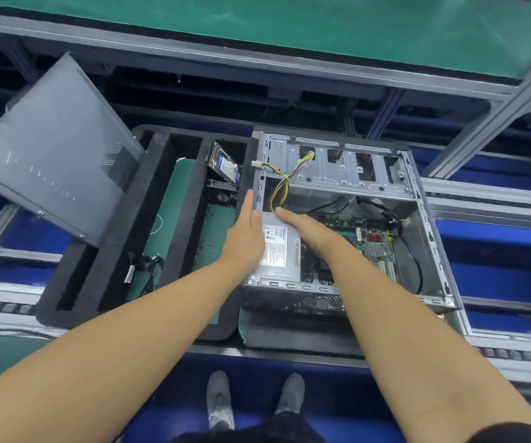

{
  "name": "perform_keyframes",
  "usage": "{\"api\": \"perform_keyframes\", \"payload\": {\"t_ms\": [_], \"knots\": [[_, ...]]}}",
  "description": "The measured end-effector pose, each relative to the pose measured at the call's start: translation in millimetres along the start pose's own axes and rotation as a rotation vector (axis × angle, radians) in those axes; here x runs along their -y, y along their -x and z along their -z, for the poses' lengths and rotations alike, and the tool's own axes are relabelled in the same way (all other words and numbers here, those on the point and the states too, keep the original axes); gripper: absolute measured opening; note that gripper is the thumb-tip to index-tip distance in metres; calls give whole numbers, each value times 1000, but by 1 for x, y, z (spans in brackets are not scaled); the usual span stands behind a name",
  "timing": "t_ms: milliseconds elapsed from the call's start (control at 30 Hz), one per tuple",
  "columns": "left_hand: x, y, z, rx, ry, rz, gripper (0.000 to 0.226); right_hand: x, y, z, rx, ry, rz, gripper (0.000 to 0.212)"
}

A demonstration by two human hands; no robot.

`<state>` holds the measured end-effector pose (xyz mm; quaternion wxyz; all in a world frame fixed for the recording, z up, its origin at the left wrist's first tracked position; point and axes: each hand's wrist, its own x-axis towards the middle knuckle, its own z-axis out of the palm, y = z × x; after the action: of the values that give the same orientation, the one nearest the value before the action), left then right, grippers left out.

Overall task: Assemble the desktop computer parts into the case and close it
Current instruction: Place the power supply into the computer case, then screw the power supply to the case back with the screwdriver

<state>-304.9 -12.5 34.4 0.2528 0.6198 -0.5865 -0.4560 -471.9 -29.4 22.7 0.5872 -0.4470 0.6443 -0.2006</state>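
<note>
Case (pixel 424 225) at 3 o'clock end of foam tray (pixel 190 215), open side up. Power supply (pixel 278 251) in case's 7 o'clock corner; motherboard (pixel 373 244) at its 3 o'clock, on case floor. Hard drive (pixel 224 166) in tray slot, just beside case's 10 o'clock corner. Side panel (pixel 50 148) at 9 o'clock, overlapping tray's far corner.
</note>
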Motion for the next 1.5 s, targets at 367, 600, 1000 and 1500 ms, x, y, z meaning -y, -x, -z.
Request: {"api": "perform_keyframes", "payload": {"t_ms": [367, 600, 1000, 1500], "knots": [[1, -7, -3, -73, -40, 7, 51, 4, 1, -4, -59, 108, 22, 59], [-4, 21, 3, 118, -724, -684, 92, -6, 7, -3, -202, 118, 275, 26], [2, 23, 4, 188, -1135, -705, 135, -9, 23, -12, -165, -2, 216, 25], [86, 108, 113, -240, -167, -345, 66, 83, 57, -177, -279, 239, 763, 33]]}}
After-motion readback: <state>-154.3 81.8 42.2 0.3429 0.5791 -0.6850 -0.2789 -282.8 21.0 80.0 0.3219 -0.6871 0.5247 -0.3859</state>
